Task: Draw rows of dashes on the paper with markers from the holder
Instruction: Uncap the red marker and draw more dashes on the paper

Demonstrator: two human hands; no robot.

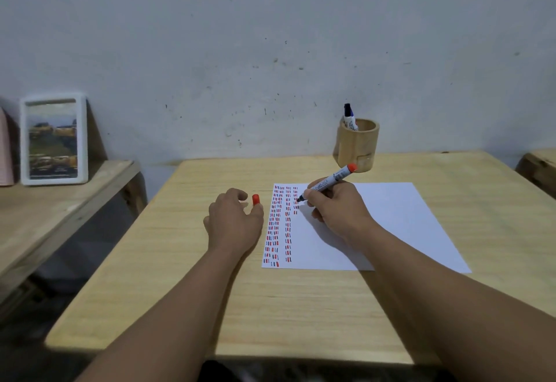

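While the left hand (236,219) rests on the wooden table (180,261) with a red cap (255,199) pinched at its fingertips, the white paper (391,225) lies just to its right. On that sheet, the right hand (337,210) grips a red marker (328,183), tip touching the red and dark dashes (278,225). Beyond it stands a round wooden holder (358,145) with a blue marker (349,116).

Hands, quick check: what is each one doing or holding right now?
Left hand: closed loosely on the red cap, resting on the table.
Right hand: closed on the red marker, tip on the paper.
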